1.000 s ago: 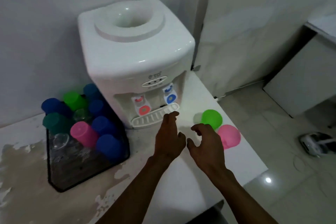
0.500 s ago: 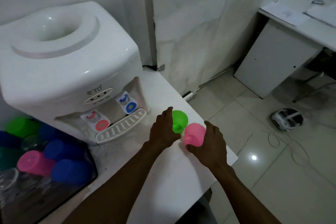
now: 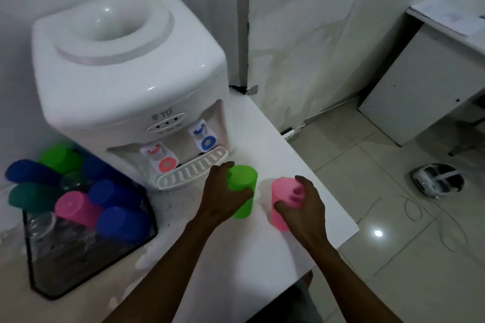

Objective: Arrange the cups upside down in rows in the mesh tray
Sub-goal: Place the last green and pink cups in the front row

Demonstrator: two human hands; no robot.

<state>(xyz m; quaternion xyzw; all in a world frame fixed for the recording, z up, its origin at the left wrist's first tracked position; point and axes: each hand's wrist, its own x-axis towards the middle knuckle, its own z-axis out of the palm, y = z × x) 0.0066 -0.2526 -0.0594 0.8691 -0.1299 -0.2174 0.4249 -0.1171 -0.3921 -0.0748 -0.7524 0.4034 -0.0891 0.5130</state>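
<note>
My left hand [image 3: 219,196] grips a green cup [image 3: 242,187] and my right hand [image 3: 304,202] grips a pink cup [image 3: 282,200], both held just over the white counter in front of the dispenser. The pink cup's mouth faces up, with my fingertips showing inside it. At the left stands the black mesh tray [image 3: 78,274]. Its far half holds several upturned cups: blue [image 3: 123,223], pink [image 3: 76,207], dark green [image 3: 31,198], light green [image 3: 59,158], and some clear glasses [image 3: 40,225]. The tray's near half is bare mesh.
A white water dispenser [image 3: 126,68] with red and blue taps stands between the tray and the held cups. The counter's edge [image 3: 349,233] runs close to the right of my right hand, with tiled floor below. A white desk [image 3: 430,81] stands at the far right.
Both hands have closed around the two cups by the dispenser and lifted them off the counter. The view has swung back left, showing more of the tray.
</note>
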